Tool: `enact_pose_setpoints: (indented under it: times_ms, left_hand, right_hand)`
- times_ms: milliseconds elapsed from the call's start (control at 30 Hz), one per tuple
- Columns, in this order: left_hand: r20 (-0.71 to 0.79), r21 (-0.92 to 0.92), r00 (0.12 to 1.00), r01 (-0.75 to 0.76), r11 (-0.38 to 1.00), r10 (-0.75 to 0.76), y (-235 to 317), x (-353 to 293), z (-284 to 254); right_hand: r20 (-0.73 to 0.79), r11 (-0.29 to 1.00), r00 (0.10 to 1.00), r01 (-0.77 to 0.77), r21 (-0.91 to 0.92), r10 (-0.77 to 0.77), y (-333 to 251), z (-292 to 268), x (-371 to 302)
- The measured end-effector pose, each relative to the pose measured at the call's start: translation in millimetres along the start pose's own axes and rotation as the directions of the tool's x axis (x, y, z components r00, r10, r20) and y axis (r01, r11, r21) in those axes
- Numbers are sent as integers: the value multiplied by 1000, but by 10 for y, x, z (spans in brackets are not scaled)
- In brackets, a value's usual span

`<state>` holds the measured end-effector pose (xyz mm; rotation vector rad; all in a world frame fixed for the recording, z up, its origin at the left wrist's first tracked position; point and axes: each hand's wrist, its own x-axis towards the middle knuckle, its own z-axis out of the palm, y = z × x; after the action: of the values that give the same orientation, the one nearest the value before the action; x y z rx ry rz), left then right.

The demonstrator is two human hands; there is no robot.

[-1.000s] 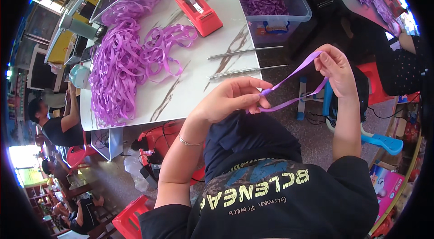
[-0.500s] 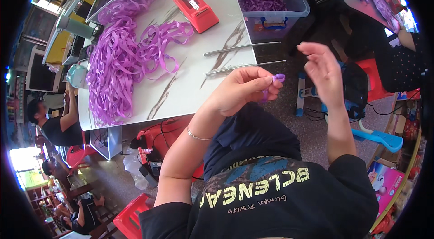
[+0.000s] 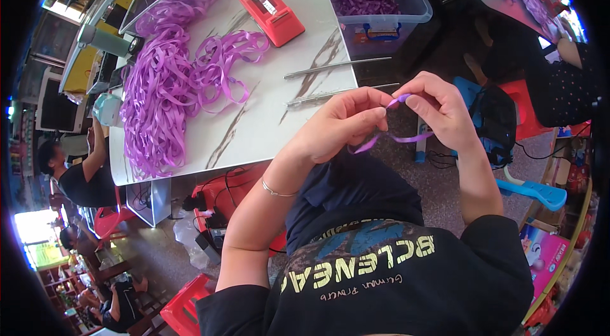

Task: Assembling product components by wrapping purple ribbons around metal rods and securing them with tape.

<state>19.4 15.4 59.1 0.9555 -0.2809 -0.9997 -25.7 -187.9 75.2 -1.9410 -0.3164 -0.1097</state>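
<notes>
Between my two hands, above my lap and just off the table's edge, is a thin purple ribbon (image 3: 411, 138). My left hand (image 3: 346, 121) is closed, pinching the ribbon between thumb and fingers. Thumb and fingers of my right hand (image 3: 441, 107) pinch the same ribbon a little to the right. A short stretch of it shows between the fingertips, and loose ends hang below. On the table to the left lies a big heap of purple ribbon (image 3: 159, 94). Two thin metal rods (image 3: 337, 67) project over the table edge beyond my left hand.
A red tape dispenser (image 3: 270, 12) stands on the marble-patterned table (image 3: 254, 126). Past the table's right edge is a clear plastic bin (image 3: 416, 18) with purple pieces inside. A blue-seated frame (image 3: 540, 195) and red stool (image 3: 187, 304) are on the floor. Other people sit left and right.
My right hand has come down and left from its raised, open pose and now grips the ribbon beside my left hand. The small purple loop is now pulled out into a strip.
</notes>
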Motion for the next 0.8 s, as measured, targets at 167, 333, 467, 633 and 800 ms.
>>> enact_pose_setpoints:
  times_ms: [167, 333, 467, 633, 800]
  left_hand:
    - [-7, 225, 999, -35, 974, 38, -34, 9, -8]
    - [-1, 161, 999, -38, 986, 39, -46, 29, -18]
    - [-18, 130, 999, -49, 990, 51, -67, 54, -5]
    - [-27, 132, 994, -98, 986, 103, -72, 87, 30]
    - [-11, 158, 956, -288, 945, 293, -125, 206, 95]
  right_hand:
    - [41, 996, 998, 41, -81, -38, 13, -61, 20]
    - [71, 994, 995, 79, -73, -74, 22, -65, 53]
    - [70, 993, 992, 98, 65, -103, 27, -35, 66]
    - [96, 993, 991, 91, 71, -98, 86, -50, 60]
    - [-310, 975, 931, 147, -167, -194, 90, 128, -22]
